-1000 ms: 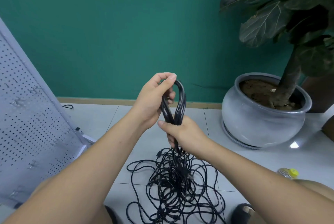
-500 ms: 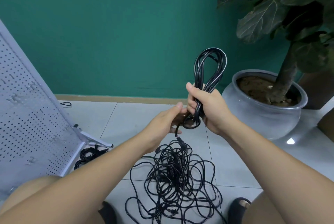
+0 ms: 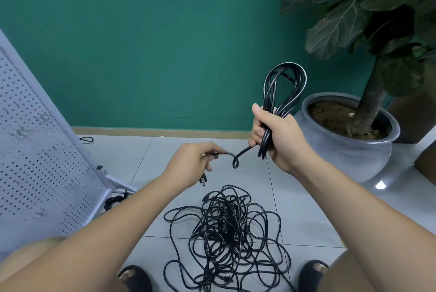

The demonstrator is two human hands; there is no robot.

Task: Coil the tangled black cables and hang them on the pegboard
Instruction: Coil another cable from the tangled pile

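Observation:
My right hand (image 3: 278, 136) grips a coiled black cable (image 3: 283, 89) upright, its loops rising above my fist. The coil's loose tail curls leftward to my left hand (image 3: 191, 162), which pinches it near the end; the plug (image 3: 203, 180) hangs below that hand. A tangled heap of black cables (image 3: 226, 232) lies on the tiled floor below both hands. The white pegboard (image 3: 35, 162) leans at the left, with small metal hooks on it.
A large grey pot (image 3: 349, 150) with a broad-leaved plant stands at the right against the green wall. More black cable (image 3: 113, 201) lies by the pegboard's foot, and a small loop (image 3: 86, 139) near the skirting. My dark sandals (image 3: 134, 277) flank the heap.
My right hand lifted the coil up and to the right. My left hand let go of the coil's top and now pulls the free tail out to the left.

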